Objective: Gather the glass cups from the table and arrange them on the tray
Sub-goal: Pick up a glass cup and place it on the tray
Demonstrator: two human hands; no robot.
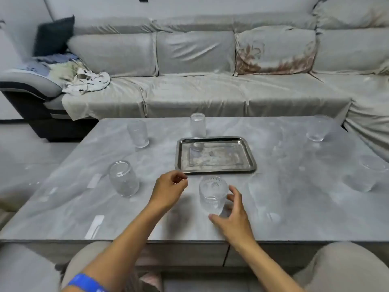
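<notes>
Glass cup sits just in front of the tray on the bench, right hand open beside it, left hand loosely curled, empty; next, grab and lift it onto the tray.

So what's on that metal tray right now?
Nothing: the tray holds no cups, only reflections in its shiny base. The tall cup stands on the table just behind its far rim.
</notes>
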